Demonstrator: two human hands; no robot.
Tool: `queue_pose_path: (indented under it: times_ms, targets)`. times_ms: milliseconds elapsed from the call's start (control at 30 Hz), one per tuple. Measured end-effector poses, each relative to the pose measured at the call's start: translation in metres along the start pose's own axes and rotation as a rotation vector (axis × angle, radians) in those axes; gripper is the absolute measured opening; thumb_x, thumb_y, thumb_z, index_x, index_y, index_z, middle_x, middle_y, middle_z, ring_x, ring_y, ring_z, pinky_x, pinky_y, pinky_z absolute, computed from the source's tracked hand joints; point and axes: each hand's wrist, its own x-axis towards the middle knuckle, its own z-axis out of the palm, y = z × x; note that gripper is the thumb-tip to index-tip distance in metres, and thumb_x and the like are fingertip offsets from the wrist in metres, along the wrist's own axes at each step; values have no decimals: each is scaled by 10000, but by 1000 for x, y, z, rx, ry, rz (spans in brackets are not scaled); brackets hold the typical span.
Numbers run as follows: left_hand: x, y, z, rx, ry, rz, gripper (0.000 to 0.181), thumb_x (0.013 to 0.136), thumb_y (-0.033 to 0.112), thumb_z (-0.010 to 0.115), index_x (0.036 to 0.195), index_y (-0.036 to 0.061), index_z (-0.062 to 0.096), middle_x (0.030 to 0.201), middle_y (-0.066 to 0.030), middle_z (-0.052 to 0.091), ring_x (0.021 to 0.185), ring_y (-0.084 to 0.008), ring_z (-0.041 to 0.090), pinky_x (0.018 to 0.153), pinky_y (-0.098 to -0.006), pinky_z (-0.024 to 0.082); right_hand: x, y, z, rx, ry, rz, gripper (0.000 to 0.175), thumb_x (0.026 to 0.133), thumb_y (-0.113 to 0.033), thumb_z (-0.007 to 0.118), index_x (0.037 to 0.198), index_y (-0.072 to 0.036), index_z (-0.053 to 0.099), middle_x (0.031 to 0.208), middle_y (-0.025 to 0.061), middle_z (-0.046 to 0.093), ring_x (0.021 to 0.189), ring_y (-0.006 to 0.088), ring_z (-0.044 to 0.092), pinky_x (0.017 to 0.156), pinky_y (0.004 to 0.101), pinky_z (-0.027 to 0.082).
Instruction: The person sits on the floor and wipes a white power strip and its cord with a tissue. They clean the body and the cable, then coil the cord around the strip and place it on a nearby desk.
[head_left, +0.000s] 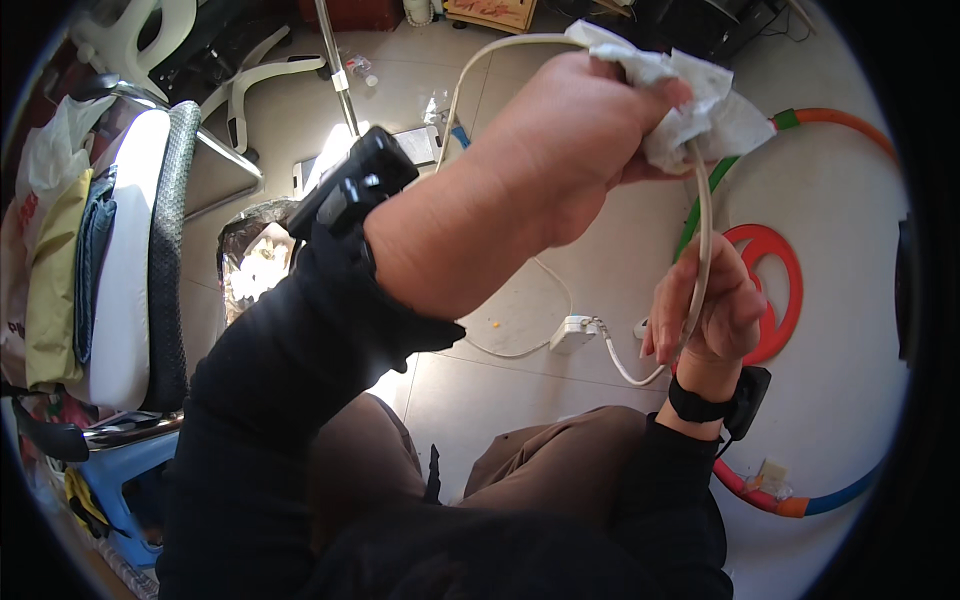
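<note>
My left hand (637, 112) reaches across to the upper right, its fingers closed around a crumpled white cloth or wipe (705, 97) that wraps a pale cable (702, 217). From the wipe, one length of cable arches back to the left and another hangs down past my right hand (709, 304). The fingers of my right hand are loosely curled, with the cable lying across them; whether they grip it is unclear. Lower down, the cable bends left to a white power strip or adapter (574, 333) above the floor tiles.
At left, a chair (169, 255) holds folded clothes and a plastic bag, beside a blue stool (120, 487). A lined bin (259, 262) stands near a metal pole (335, 67). At right are a coloured hoop (840, 115) and a red ring-shaped object (787, 300).
</note>
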Motion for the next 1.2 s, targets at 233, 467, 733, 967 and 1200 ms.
queue_pose_path:
  times_ms: [233,467,733,967,1200]
  targets:
    - [-40,-41,-62,-54,277,-80,232,976,129,520,1139,-35,534,1080,-116,620,959,-241,637,908,-385,550,39,37,42,-316,325,375,316,1022,-234,461,793,-28,530,558,-6,450,434,65,397,412,211,350]
    - [-37,-19,-189,-523,463,175,267,993,162,469,1172,-35,497,1093,-188,595,1015,-358,616,935,-425,543,6,1,34,-736,126,437,307,1000,-153,491,723,-22,515,573,-32,423,511,54,361,468,227,293]
    - [-49,-71,-89,-366,374,-99,307,927,114,608,1190,-8,509,1122,-129,594,980,-263,629,937,-391,543,19,60,38,-727,327,383,356,1025,-245,452,718,-73,504,564,-40,455,405,15,338,369,192,263]
    - [-29,-41,-151,-360,578,-4,197,956,42,485,1131,-39,525,1069,-179,587,926,-326,625,931,-486,536,9,23,33,-731,187,510,344,1008,-189,491,702,-32,483,575,-33,412,518,49,342,471,226,290]
    - [-40,-35,-192,-366,-110,240,496,899,210,637,1296,-31,462,1304,-191,529,1221,-361,508,1076,-526,400,-7,16,0,-317,443,349,386,1025,-280,440,695,-80,460,488,-25,384,348,43,284,323,195,251]
